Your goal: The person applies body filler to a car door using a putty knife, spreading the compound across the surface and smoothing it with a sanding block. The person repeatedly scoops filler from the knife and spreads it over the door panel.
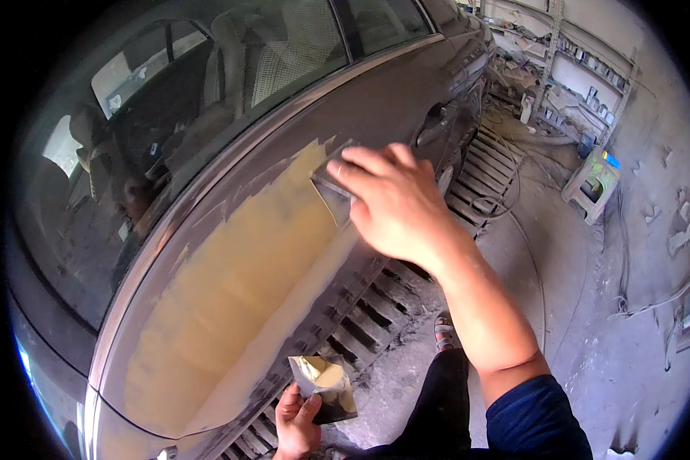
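A dark car door [376, 92] carries a broad patch of yellowish body filler [238, 284]. At the patch's upper right end, my right hand [395, 195] presses a flat putty spreader [332, 184] against the panel, fingers closed over its back. A line of filler shows along the spreader's lower edge. Low in the picture, beside the door's bottom, my left hand [297, 422] pinches a dark square plate [336, 405] between thumb and fingers. A lump of pale yellow filler [323, 373] sits on that plate.
Slatted floor grating [360, 326] runs along the car's underside. A hose [523, 238] curls over the dusty floor near a pale plastic stool [593, 184]. Metal shelving [590, 73] with cans and bottles stands at the back right. My sandalled foot [443, 333] is beside the grating.
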A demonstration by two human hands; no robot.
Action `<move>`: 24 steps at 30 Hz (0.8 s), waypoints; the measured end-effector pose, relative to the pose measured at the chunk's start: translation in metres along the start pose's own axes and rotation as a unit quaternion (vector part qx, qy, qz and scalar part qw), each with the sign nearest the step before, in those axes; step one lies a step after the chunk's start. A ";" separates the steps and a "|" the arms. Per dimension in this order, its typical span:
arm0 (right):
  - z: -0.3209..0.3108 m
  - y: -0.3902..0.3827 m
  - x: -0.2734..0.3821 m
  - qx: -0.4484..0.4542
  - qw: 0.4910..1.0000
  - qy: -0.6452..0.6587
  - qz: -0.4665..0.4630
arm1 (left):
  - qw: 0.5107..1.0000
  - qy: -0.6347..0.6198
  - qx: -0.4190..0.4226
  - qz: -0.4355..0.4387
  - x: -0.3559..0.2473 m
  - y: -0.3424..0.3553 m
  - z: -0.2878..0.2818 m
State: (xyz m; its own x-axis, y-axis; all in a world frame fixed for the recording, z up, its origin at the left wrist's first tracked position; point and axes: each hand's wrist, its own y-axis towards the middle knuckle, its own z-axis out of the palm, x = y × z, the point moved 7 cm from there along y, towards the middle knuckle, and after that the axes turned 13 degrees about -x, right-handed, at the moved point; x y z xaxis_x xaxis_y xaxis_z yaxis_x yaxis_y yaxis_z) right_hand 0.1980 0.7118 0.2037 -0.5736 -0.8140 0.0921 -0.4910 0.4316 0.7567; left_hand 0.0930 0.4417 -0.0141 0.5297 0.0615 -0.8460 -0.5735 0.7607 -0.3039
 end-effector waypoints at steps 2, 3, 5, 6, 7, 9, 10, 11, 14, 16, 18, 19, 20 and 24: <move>-0.002 0.010 -0.007 -0.053 0.998 0.012 -0.011 | 1.000 0.003 -0.013 0.003 0.000 0.000 0.000; 0.001 0.012 -0.005 -0.046 0.999 0.011 -0.008 | 1.000 0.005 -0.020 0.004 0.000 0.000 -0.001; 0.006 0.015 0.003 -0.028 1.000 0.007 0.000 | 1.000 0.005 -0.029 0.003 0.004 0.000 -0.005; 0.008 0.012 0.005 -0.025 0.999 0.020 0.000 | 0.999 0.004 -0.034 0.002 0.005 0.001 -0.006; 0.008 0.008 0.006 -0.026 0.999 0.024 -0.001 | 0.999 0.002 -0.032 -0.002 0.005 0.002 -0.007; 0.008 -0.003 0.009 -0.027 0.999 0.032 -0.002 | 1.000 -0.001 -0.028 -0.009 0.004 0.004 -0.003; 0.009 -0.010 0.009 -0.041 0.998 0.036 -0.005 | 1.000 -0.001 -0.028 -0.006 0.004 0.004 -0.003; 0.011 -0.017 0.009 -0.044 0.998 0.038 -0.007 | 1.000 -0.001 -0.028 -0.003 0.003 0.005 -0.003; 0.018 -0.035 0.006 -0.033 0.998 0.045 -0.002 | 1.000 -0.006 -0.028 0.001 0.004 0.008 -0.003; 0.022 -0.046 0.002 -0.041 0.998 0.050 0.000 | 1.000 -0.009 -0.028 0.004 0.005 0.008 -0.001; 0.029 -0.056 0.001 -0.039 0.997 0.067 0.005 | 0.999 -0.006 -0.034 0.017 0.000 0.006 0.000; 0.032 -0.061 0.001 -0.044 0.996 0.076 0.006 | 0.999 -0.010 -0.035 0.023 -0.003 0.005 0.002; 0.036 -0.067 -0.001 -0.050 0.995 0.082 0.008 | 0.999 -0.014 -0.034 0.029 -0.006 0.005 0.005; 0.050 -0.089 -0.007 -0.063 0.993 0.102 0.017 | 0.998 -0.026 -0.028 0.041 -0.013 0.005 0.008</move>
State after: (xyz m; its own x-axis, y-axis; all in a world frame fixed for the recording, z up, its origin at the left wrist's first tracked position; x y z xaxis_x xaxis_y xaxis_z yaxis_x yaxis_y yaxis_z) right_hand 0.2124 0.6987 0.1033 -0.4375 -0.8673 0.2374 -0.3807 0.4178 0.8249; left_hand 0.0886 0.4502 -0.0013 0.5111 0.1568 -0.8451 -0.6493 0.7147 -0.2601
